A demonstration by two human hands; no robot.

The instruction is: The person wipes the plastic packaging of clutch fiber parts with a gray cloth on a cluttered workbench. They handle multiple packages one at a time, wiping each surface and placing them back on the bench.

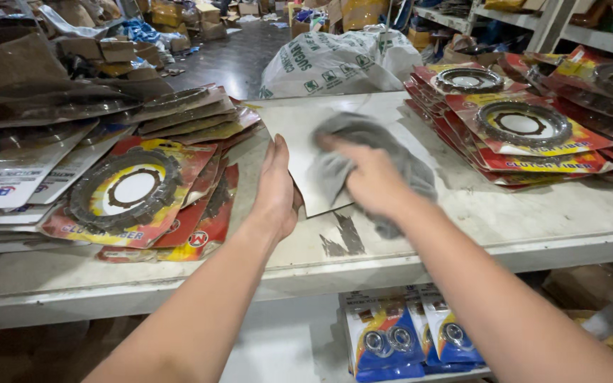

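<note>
My right hand (372, 177) has its fingers curled onto a grey cloth (363, 152), pressing it on the pale sheet (299, 128) at frame centre. My left hand (276, 188), fingers straight and together, braces the sheet's left edge beside packaged clutch plates (133, 191).

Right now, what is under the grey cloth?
The grey cloth lies on a pale flat sheet on the shelf top, pressed by the right hand. The left hand steadies the sheet's edge. The sheet's surface beneath the cloth is hidden.

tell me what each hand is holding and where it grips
The right hand presses a bunched grey cloth from on top, at its middle. The left hand steadies the flat pale sheet by its left edge.
</note>
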